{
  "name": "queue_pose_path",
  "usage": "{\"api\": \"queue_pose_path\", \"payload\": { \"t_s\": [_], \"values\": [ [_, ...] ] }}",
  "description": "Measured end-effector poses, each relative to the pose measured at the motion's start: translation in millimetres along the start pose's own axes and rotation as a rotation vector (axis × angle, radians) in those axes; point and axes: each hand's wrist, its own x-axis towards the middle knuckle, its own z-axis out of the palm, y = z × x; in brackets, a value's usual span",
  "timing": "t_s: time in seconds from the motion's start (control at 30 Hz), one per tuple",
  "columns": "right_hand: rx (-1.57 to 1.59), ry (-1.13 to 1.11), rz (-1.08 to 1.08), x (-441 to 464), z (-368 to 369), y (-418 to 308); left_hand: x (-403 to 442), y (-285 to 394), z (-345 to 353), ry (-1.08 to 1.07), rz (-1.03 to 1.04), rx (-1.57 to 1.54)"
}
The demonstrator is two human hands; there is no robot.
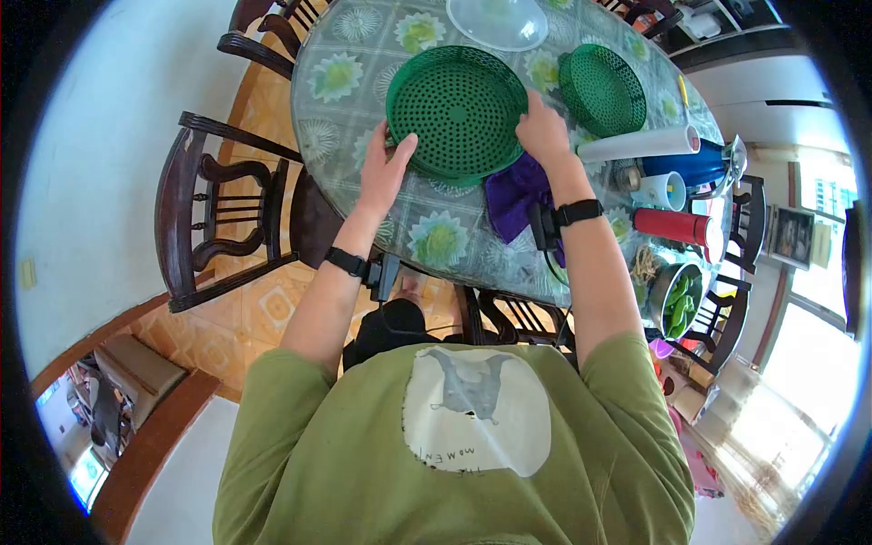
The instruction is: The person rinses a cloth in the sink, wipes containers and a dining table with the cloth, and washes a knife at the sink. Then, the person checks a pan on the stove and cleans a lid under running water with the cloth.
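Observation:
A round green perforated basket rests on the patterned tablecloth between my hands. My left hand grips its near-left rim, the thumb at the edge. At its right rim is my right hand, closed on the edge with one finger stretched along it. A purple cloth lies partly beneath my right forearm. Beyond my right hand stands a second green basket, and a translucent bowl sits at the far edge of view.
On the right are a white roll, a white cup, a red bottle, a blue bottle and a pot of green leaves. Dark wooden chairs surround the table.

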Motion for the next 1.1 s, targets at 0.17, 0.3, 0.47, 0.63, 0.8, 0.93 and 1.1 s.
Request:
{"api": "queue_pose_path", "payload": {
  "t_s": [0.17,0.3,0.47,0.63,0.8,0.93,1.1],
  "values": [
    [-0.037,-0.031,-0.132,2,-5,2,-7,4,2,0.043,-0.032,-0.031],
    [0.096,0.007,-0.182,-26,5,2,-6,-9,-13,0.144,-0.046,0.052],
    [0.950,-0.006,0.199,-65,16,49,-17,0,-26,0.110,-0.097,-0.002],
    [0.525,0.790,0.603,-86,18,110,-11,-14,-26,0.132,-0.107,0.069],
    [0.285,0.742,0.498,-75,-29,111,-13,-10,-19,0.119,-0.108,0.046],
    [0.258,0.683,0.438,-92,-45,133,-13,5,-14,0.093,-0.162,0.072],
    [0.184,0.805,0.478,-149,-47,180,-2,1,-13,-0.013,-0.207,0.121]
  ]
}}
